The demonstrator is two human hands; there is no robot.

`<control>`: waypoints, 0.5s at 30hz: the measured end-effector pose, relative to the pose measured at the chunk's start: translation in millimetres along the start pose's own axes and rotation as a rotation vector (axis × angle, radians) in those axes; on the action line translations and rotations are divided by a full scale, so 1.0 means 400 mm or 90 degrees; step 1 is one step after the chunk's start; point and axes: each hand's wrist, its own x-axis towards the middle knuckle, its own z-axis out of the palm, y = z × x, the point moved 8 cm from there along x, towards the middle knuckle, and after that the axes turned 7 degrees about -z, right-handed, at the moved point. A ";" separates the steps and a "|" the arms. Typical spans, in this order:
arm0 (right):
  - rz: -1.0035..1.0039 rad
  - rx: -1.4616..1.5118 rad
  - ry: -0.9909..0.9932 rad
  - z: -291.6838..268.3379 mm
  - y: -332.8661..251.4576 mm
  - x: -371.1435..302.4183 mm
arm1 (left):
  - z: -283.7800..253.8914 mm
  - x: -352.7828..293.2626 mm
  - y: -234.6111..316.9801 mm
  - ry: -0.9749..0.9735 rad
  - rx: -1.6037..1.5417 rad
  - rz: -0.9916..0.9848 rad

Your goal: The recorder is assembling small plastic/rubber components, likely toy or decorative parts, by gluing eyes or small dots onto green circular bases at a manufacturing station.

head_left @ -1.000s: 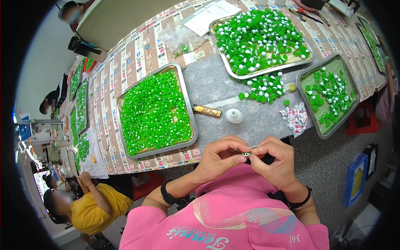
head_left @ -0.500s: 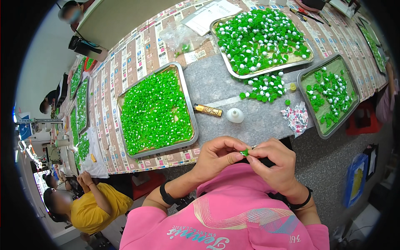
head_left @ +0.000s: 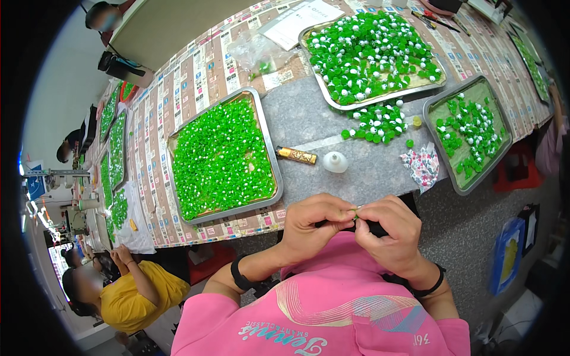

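In front of my chest, just off the table's near edge, my left hand point(head_left: 314, 224) and my right hand point(head_left: 389, 228) meet fingertip to fingertip. Both are closed in a pinch on a small green piece point(head_left: 355, 215), which the fingers mostly cover. Beyond the hands, a white squeeze bottle point(head_left: 335, 163) stands on the grey mat, and a gold-and-black tube-shaped object point(head_left: 296, 155) lies to its left. A crumpled floral cloth point(head_left: 420, 168) rests at the mat's right edge.
Metal trays hold small green pieces: one at left point(head_left: 277, 178), one at far centre point(head_left: 444, 83), one at right point(head_left: 428, 127). A loose pile of green-and-white balls point(head_left: 380, 124) lies between. A person in a yellow top point(head_left: 139, 293) sits at left.
The fingertips have drawn closer together over the green piece, so less of it shows; its white part no longer does. My left fingers have shifted slightly. The table things stay put.
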 end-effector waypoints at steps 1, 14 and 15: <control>-0.003 0.001 0.004 -0.001 -0.001 0.001 | 0.001 -0.001 -0.001 0.003 -0.005 -0.005; 0.019 0.050 0.012 -0.004 0.007 0.002 | 0.007 -0.009 -0.017 0.020 -0.119 -0.071; 0.027 0.060 0.008 -0.004 0.010 0.002 | 0.008 -0.010 -0.031 0.014 -0.174 -0.098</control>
